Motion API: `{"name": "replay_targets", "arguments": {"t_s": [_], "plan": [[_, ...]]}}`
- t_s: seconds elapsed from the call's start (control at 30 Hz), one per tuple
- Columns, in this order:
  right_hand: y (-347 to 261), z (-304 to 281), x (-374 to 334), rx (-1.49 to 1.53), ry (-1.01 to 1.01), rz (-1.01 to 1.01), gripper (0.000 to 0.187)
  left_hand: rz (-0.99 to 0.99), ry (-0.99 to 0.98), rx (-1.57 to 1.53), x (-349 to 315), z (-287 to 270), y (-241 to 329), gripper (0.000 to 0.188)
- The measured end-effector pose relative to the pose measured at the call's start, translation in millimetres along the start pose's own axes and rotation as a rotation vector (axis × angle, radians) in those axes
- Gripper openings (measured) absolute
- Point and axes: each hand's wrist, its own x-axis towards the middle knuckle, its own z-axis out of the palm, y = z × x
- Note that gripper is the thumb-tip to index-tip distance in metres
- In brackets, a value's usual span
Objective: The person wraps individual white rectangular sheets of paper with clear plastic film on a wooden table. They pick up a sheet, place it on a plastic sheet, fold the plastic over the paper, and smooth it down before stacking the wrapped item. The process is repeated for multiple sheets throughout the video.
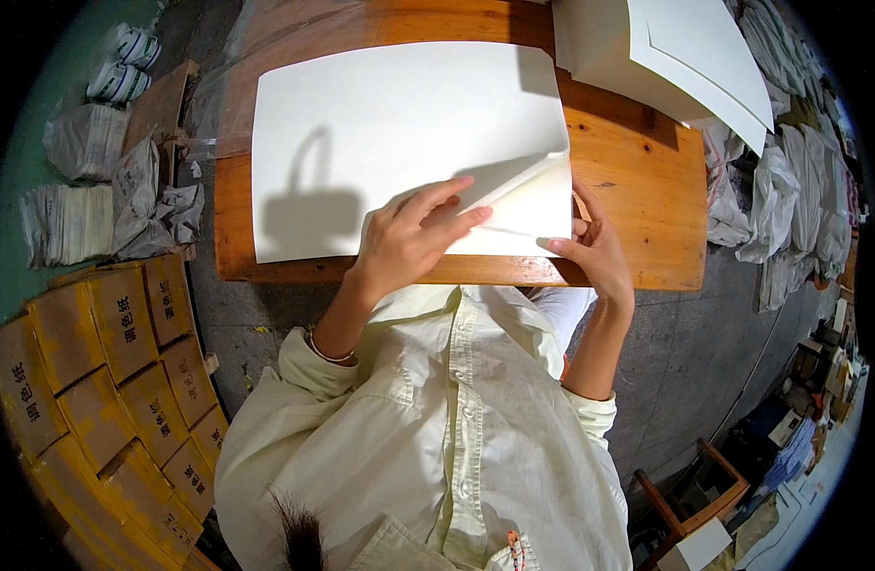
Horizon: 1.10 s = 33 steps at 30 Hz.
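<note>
A large white paper sheet (399, 105) lies across the wooden table (637, 200) in front of me. Its lower right corner is turned back, showing a cream-white layer of paper (528, 209) beneath. My left hand (409, 233) is at the turned-back part, thumb and fingers closed around the lifted paper; the exact grip is partly hidden. At the lower right corner, my right hand (595, 243) pinches the under layer, its thumb on top and its fingers by the right edge. How many layers it grips, I cannot tell.
More large white sheets (685, 57) stand in a bent stack at the table's far right. Cardboard boxes (123, 371) are piled at the left, below wrapped bundles (71, 224). Plastic-wrapped goods (775, 190) line the right side. A wooden stool (695, 504) stands at the lower right.
</note>
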Motion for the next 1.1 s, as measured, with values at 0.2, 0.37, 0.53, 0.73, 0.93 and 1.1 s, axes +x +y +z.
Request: {"name": "replay_targets", "arguments": {"t_s": [0.2, 0.37, 0.53, 0.73, 0.93, 1.1], "plan": [[9, -13, 2, -0.075, -0.025, -0.01, 0.086, -0.015, 0.019, -0.005, 3, 0, 2, 0.04], [6, -2, 2, -0.071, 0.047, 0.0, 0.086, -0.071, -0.126, -0.087, 11, -15, 14, 0.039], [6, -3, 2, -0.057, -0.007, -0.04, 0.087, -0.069, 0.022, -0.084, 2, -1, 3, 0.037], [9, -12, 3, -0.08, -0.03, -0.003, 0.088, -0.07, -0.049, -0.077, 1, 2, 2, 0.039], [6, 2, 3, -0.047, 0.052, -0.006, 0.084, -0.087, -0.128, -0.109, 9, -13, 11, 0.043], [7, -7, 2, -0.096, -0.01, -0.019, 0.087, -0.114, 0.043, -0.113, 0, 3, -1, 0.041]]}}
